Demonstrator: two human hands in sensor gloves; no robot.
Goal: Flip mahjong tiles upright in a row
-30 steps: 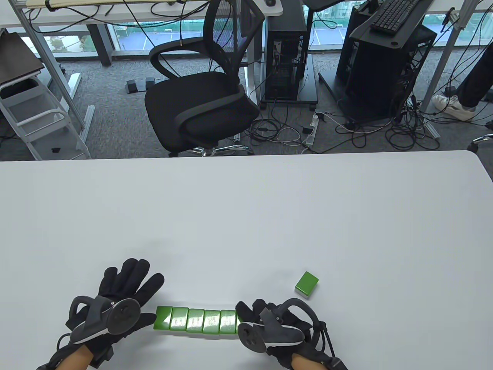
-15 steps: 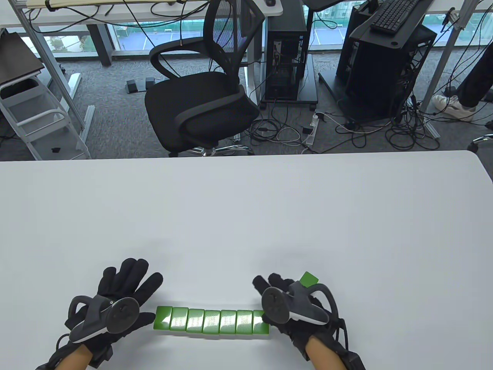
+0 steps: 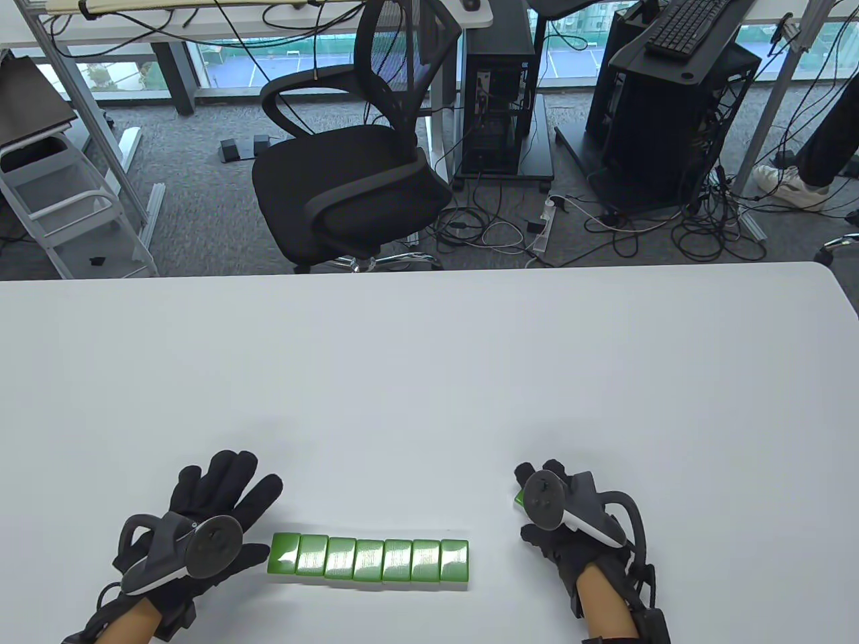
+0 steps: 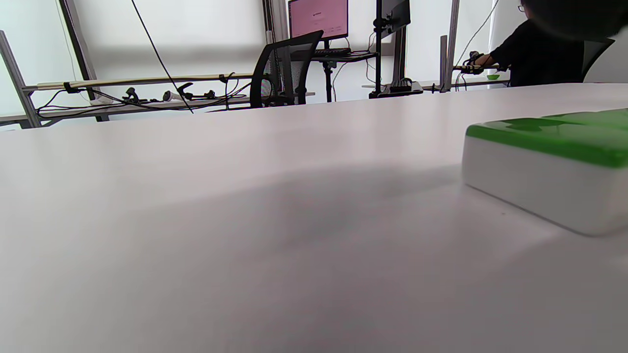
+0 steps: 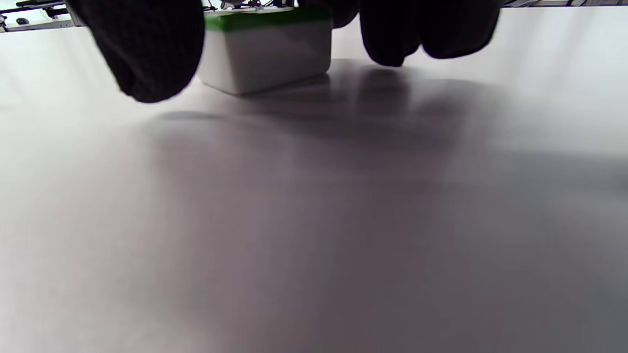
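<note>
Several green-backed mahjong tiles (image 3: 368, 559) lie flat, side by side in a row near the table's front edge. My left hand (image 3: 247, 516) rests flat on the table with its fingers spread, its thumb next to the row's left end; that end tile fills the right of the left wrist view (image 4: 549, 166). My right hand (image 3: 537, 479) hovers over a loose tile (image 3: 519, 498), which it mostly hides. In the right wrist view the loose tile (image 5: 265, 49) lies flat on the table, green side up, between my thumb (image 5: 142, 54) and fingers (image 5: 392, 34), with a gap on the finger side.
The white table (image 3: 429, 376) stretches far and wide beyond the tiles. A black office chair (image 3: 349, 168) stands behind its far edge.
My right hand has left the row's right end and moved right and away, over the loose tile. The whole row now shows. My left hand has not moved.
</note>
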